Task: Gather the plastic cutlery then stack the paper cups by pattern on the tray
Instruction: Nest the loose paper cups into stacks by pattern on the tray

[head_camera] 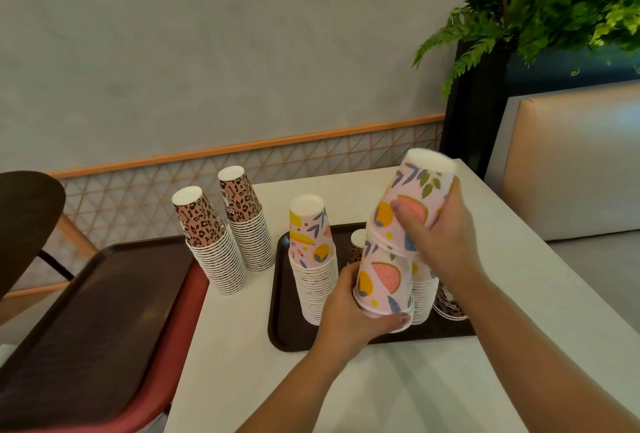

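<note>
A dark brown tray (277, 315) lies on the white table. On it stands a tall upside-down stack of pink fruit-pattern cups (313, 259), with another fruit stack (424, 297) partly hidden behind my hands. My left hand (349, 315) grips the bottom of a short fruit-cup stack (381, 280) held above the tray. My right hand (440, 235) holds a fruit-pattern cup (415, 197), tilted and fitted over the top of that stack. Two leopard-print stacks (207, 242) (247, 221) stand on the table left of the tray. More leopard cups (448, 304) sit on the tray at right. No cutlery is visible.
A second dark tray (97, 322) rests on a red chair (187, 328) at the left. A dark round chair back (24, 221) is at far left. A beige bench (571, 162) and a fern planter (540, 7) stand at right. The wall runs behind the table.
</note>
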{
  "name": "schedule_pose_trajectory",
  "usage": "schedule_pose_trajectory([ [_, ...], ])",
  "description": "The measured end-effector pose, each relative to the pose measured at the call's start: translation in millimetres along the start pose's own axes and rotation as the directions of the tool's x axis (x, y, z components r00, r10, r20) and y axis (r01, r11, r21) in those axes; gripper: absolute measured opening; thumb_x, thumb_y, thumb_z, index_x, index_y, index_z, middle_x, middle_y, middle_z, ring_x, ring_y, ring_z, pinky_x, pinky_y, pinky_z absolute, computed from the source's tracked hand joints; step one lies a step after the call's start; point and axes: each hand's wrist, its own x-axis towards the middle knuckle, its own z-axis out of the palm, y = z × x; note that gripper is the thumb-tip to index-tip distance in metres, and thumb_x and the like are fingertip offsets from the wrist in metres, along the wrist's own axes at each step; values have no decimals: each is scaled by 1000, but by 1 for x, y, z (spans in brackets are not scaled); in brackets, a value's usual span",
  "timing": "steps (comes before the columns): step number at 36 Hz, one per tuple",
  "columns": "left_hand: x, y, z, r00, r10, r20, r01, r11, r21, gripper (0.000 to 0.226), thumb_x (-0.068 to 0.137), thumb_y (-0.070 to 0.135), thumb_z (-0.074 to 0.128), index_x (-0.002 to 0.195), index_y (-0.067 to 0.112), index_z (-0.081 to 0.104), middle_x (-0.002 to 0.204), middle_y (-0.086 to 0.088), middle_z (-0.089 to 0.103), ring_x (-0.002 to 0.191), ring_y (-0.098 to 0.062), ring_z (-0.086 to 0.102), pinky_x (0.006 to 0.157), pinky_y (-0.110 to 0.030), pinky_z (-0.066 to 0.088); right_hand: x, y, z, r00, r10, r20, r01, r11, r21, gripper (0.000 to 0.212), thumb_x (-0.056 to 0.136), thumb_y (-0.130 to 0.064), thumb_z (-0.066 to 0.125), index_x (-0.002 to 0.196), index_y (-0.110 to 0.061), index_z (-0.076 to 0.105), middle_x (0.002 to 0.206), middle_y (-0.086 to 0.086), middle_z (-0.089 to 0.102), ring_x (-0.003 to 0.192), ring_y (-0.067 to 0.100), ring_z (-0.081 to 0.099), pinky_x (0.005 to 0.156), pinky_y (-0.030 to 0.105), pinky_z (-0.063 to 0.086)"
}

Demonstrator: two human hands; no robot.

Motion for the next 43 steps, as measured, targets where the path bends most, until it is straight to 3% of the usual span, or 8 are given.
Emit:
schedule_pose_trajectory([
  [5,-1,4,-2,999,-39,-17,40,999,12,73,61,15,87,120,26,45,105,20,58,95,7,56,71,-2,47,17,-1,-12,983,-76,-169,78,997,0,60,78,-25,70,125,-9,37,104,-7,60,87,-3,61,66,3,47],
  [11,-1,7,-2,999,-48,-20,48,999,-14,69,62,13,86,117,27,46,103,21,59,91,11,57,69,-2,47,21,27,-12,996,-21,-85,12,994,-108,67,78,-23,71,131,-12,32,119,3,57,101,13,57,67,4,44],
  [17,0,8,-1,999,-21,-41,20,999,-37,72,59,15,88,120,24,49,112,12,63,100,1,60,75,-8,50,9,58,-9,991,135,-4,-133,971,-201,74,76,-29,73,134,-17,29,125,5,54,109,24,56,78,28,45],
  [23,1,14,0,998,26,-57,-30,997,-65,70,61,14,87,118,26,48,111,16,61,97,13,57,74,-6,49,-1,48,-14,985,167,-48,-174,939,-296,80,79,-44,62,143,-17,22,149,6,26,133,24,34,100,35,35],
  [26,5,24,1,991,101,-90,-107,992,-66,71,60,14,87,118,28,48,113,15,62,102,7,59,80,-10,50,-3,31,-20,997,-7,-75,-13,965,-261,76,80,-54,55,140,-17,29,147,3,32,131,17,36,95,17,31],
  [30,16,51,3,963,230,-140,-236,971,-27,75,58,16,89,121,24,48,112,17,61,103,5,59,84,-14,51,1,3,-25,990,-74,123,89,989,-115,76,74,-59,55,137,-24,33,138,-13,41,122,-1,43,81,-6,33],
  [33,27,74,6,943,297,-149,-298,954,18,74,59,17,88,119,27,46,108,22,60,98,12,58,79,-8,49,4,-12,-26,965,-76,250,84,996,-20,69,71,-51,70,129,-32,36,121,-19,54,109,-7,53,77,3,44],
  [43,71,104,29,938,340,-71,-330,936,124,74,64,22,85,126,27,45,117,10,58,101,0,55,76,-6,46,37,-4,-44,986,-58,153,74,992,-100,57,72,-30,76,117,-26,41,101,-22,57,95,-4,59,79,17,51],
])
